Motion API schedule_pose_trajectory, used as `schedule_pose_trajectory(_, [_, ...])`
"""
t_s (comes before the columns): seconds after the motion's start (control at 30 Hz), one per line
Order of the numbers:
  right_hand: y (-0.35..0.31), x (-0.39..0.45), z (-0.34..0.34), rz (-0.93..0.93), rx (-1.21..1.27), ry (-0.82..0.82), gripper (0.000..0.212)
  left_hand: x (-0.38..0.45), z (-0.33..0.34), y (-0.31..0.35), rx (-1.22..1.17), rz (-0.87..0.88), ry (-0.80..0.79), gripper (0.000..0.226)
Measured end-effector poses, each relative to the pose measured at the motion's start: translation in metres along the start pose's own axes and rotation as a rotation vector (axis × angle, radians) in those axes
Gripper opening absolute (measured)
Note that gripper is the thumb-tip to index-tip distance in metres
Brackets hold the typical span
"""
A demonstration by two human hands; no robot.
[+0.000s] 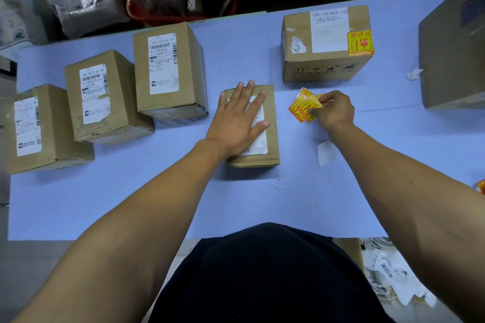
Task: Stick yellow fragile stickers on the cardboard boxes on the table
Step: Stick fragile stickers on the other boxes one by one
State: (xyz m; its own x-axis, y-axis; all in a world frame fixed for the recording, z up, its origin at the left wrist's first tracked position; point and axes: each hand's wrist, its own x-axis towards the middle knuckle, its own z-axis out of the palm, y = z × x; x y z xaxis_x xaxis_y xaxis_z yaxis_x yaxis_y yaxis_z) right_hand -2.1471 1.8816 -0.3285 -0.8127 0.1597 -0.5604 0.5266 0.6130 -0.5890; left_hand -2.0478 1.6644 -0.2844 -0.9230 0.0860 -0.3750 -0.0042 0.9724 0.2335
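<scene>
Head view is showing the left hand (237, 119) lying flat, fingers spread, on the flat brown cardboard parcel (273, 139), while the right hand (332, 110) is pinching glossy yellow-and-red fragile stickers (304, 106) on the pale blue table (236, 204). Thin sheets are overlapping, so several could be lifting together, or one could be curling and creasing.

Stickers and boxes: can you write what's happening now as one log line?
left hand: flat on small box | right hand: fingers pinching yellow stickers | far box: sticker on | three left boxes: none visible
</scene>
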Motion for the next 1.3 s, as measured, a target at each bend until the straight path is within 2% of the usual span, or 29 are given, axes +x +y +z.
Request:
schedule_pose_trajectory(0.23, [0.004,-0.001,-0.005,0.024,0.022,0.013,0.016,-0.001,-0.007,0.002,-0.036,0.002,-0.01,0.066])
schedule_pose_trajectory(0.3, [0.003,-0.004,-0.007,0.034,0.056,0.005,0.017,-0.001,-0.01,0.003,-0.049,0.001,-0.019,0.065])
schedule_pose_trajectory(0.4, [-0.003,-0.014,-0.014,0.063,0.184,-0.019,0.027,-0.002,-0.016,0.006,-0.096,-0.007,0.0,0.061])
schedule_pose_trajectory(0.47, [-0.01,-0.027,-0.022,0.084,0.341,-0.055,0.024,-0.005,-0.02,0.011,-0.205,0.004,0.107,0.053])
schedule_pose_trajectory(0.53, [-0.019,-0.045,-0.031,0.067,0.448,-0.125,0.017,-0.009,-0.026,0.022,-0.399,-0.027,0.221,0.047])
schedule_pose_trajectory(0.6, [-0.028,-0.067,-0.037,0.026,0.516,-0.215,0.013,-0.013,-0.032,0.035,-0.67,-0.148,0.261,0.042])
schedule_pose_trajectory(0.67, [-0.036,-0.089,-0.04,-0.004,0.571,-0.3,0.014,-0.018,-0.039,0.047,-1.054,-0.307,0.185,0.035])
schedule_pose_trajectory(0.73, [-0.042,-0.108,-0.038,-0.031,0.609,-0.387,0.019,-0.024,-0.042,0.056,-1.424,-0.387,0.094,0.025])
schedule_pose_trajectory(0.8, [-0.047,-0.123,-0.034,-0.051,0.64,-0.459,0.022,-0.031,-0.044,0.058,-1.636,-0.396,0.089,0.015])
schedule_pose_trajectory(0.87, [-0.051,-0.134,-0.031,-0.07,0.659,-0.495,0.02,-0.038,-0.046,0.059,-1.78,-0.395,0.096,0.015])
schedule_pose_trajectory(0.93, [-0.055,-0.141,-0.03,-0.09,0.649,-0.516,0.015,-0.045,-0.048,0.055,-1.83,-0.39,0.099,0.012])
schedule_pose_trajectory(1.03, [-0.06,-0.148,-0.034,-0.131,0.585,-0.549,0.01,-0.054,-0.052,0.047,-1.775,-0.348,0.093,0.016])
schedule_pose_trajectory(1.17, [-0.068,-0.153,-0.039,-0.226,0.492,-0.542,0.01,-0.062,-0.058,0.038,-1.725,-0.304,0.083,0.017])
schedule_pose_trajectory(1.3, [-0.071,-0.16,-0.034,-0.27,0.508,-0.544,0.012,-0.065,-0.063,0.04,-1.809,-0.271,0.061,0.009])
